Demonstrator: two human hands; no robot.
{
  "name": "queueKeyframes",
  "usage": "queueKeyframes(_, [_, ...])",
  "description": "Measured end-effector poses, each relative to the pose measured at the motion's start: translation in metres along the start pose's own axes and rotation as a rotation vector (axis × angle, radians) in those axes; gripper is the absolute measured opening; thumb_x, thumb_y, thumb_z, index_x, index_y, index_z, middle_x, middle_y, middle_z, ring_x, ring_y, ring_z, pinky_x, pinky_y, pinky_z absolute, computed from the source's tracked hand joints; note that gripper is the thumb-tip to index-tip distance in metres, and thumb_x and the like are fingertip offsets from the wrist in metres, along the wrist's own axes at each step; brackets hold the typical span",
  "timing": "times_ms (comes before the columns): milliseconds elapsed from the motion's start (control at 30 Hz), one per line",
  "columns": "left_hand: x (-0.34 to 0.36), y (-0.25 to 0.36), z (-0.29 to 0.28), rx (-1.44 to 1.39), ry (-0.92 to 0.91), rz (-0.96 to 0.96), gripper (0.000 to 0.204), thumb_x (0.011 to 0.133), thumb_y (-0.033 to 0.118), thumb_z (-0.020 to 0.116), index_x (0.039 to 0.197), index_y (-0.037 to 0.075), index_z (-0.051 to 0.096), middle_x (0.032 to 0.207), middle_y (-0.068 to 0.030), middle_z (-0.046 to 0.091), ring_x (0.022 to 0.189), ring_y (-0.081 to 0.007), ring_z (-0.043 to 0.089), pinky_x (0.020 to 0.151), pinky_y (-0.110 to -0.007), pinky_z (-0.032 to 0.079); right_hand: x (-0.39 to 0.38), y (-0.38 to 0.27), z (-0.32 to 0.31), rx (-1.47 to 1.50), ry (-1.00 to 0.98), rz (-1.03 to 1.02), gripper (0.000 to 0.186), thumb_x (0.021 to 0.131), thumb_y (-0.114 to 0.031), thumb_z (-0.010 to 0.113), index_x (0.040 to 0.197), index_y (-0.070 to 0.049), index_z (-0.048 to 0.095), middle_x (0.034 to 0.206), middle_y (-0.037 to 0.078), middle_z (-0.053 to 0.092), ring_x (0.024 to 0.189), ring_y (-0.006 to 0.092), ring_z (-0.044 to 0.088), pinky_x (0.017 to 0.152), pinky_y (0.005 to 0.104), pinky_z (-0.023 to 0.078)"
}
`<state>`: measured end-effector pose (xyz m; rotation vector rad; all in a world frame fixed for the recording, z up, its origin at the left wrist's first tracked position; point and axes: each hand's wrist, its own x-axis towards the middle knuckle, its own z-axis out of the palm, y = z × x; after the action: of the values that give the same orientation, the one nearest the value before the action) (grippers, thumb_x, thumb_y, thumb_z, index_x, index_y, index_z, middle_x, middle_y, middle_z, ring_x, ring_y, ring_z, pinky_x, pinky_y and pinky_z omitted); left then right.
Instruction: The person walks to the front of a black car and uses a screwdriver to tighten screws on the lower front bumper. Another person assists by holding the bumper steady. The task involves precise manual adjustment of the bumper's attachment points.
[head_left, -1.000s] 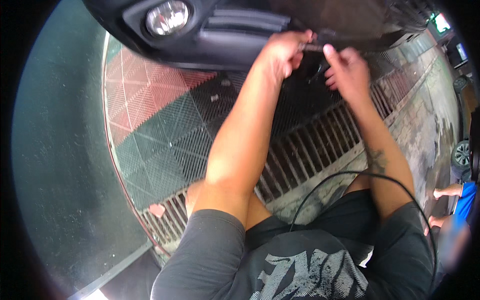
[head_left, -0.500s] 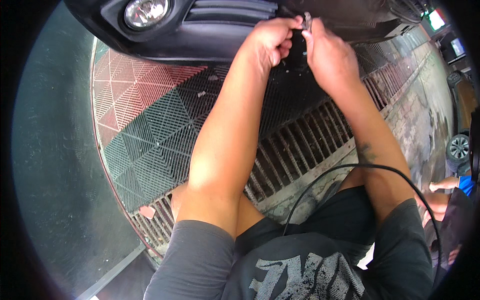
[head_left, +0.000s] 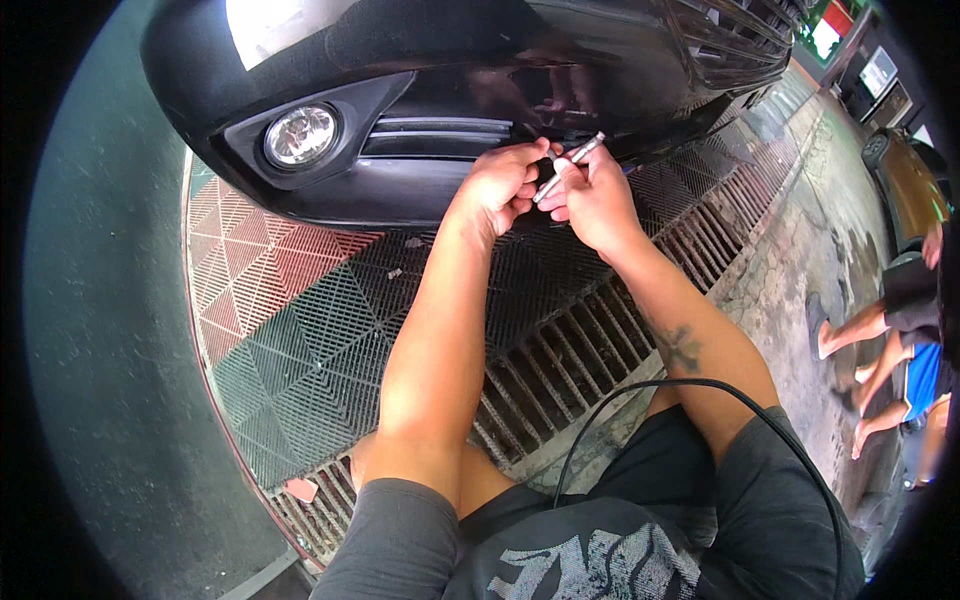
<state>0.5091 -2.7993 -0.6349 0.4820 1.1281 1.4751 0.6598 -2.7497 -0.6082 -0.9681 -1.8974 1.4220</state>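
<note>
Silver rod (head_left: 588,148) partly behind right hand (head_left: 600,203)

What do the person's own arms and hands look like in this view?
The left hand and right hand show no gloves. Short, dark grey sleeves leave the forearms uncovered. A dark tattoo marks the right one, and a black cable arcs in front of that arm.

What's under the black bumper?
Slatted floor tiles show up to its lower edge; anything farther in is covered by the bumper, partly by the left hand and right hand.
</note>
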Motion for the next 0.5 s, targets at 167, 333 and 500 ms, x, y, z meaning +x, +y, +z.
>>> queueKeyframes(167, [0.006, -0.003, 0.007, -0.037, -0.047, 0.056, 0.02, 0.104, 0.029, 0.066, 0.11, 0.013, 0.075, 0.071, 0.006, 0.063, 0.052, -0.0053, 0.049, 0.042, -0.023, 0.034, 0.008, 0.011, -0.011, 0.735, -0.169, 0.257, 0.034, 0.113, -0.029, 0.05, 0.119, 0.004, 0.056, 0.097, 0.018, 0.075, 0.09, 0.0315, 0.077, 0.076, 0.0407, 0.064])
queueKeyframes(333, [0.009, -0.006, -0.006, 0.079, -0.062, 0.017, 0.025, 0.108, 0.034, 0.06, 0.112, 0.012, 0.072, 0.076, 0.0032, 0.06, 0.056, -0.0069, 0.044, 0.049, -0.023, 0.039, -0.019, 0.003, -0.028, 0.179, 0.035, 0.329, 0.049, 0.097, -0.049, 0.073, 0.112, -0.004, 0.061, 0.098, 0.019, 0.075, 0.089, 0.0341, 0.077, 0.08, 0.0442, 0.062])
queueKeyframes(500, [0.003, -0.004, -0.007, 0.041, -0.042, 0.038, 0.024, 0.108, 0.033, 0.06, 0.104, 0.012, 0.071, 0.07, 0.008, 0.048, 0.054, -0.0048, 0.031, 0.048, -0.021, 0.027, -0.026, 0.016, -0.038, -0.918, 0.371, -1.006, 0.036, 0.089, -0.034, 0.077, 0.11, -0.008, 0.064, 0.092, 0.014, 0.069, 0.094, 0.0339, 0.069, 0.078, 0.0437, 0.057])
